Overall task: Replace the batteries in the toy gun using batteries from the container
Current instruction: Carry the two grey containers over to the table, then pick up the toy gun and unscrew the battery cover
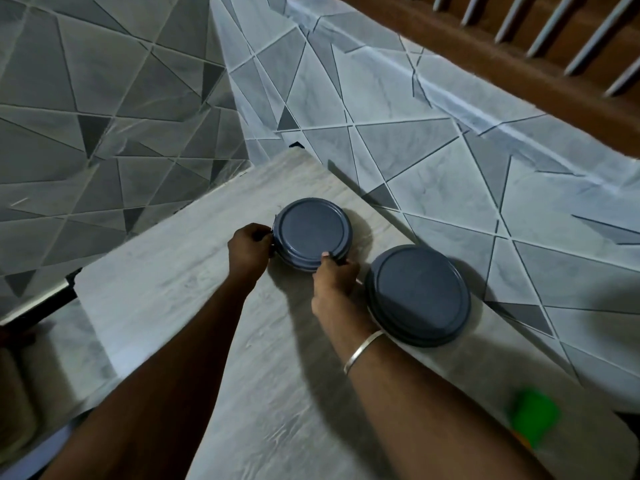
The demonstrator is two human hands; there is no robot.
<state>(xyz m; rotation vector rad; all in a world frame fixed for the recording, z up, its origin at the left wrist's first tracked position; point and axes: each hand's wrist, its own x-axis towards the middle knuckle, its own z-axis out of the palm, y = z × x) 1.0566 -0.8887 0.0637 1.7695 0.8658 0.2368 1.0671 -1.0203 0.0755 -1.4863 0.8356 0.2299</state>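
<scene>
Container (300, 264), round with a smooth blue plastic lid (313, 233), is gripped by left hand (247, 249) and right hand (334, 276).

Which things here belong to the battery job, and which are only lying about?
Job: small container, gripped by left hand and right hand; blurred green thing, maybe the toy.
Lying about: large container, lid on; bangle; table.
</scene>
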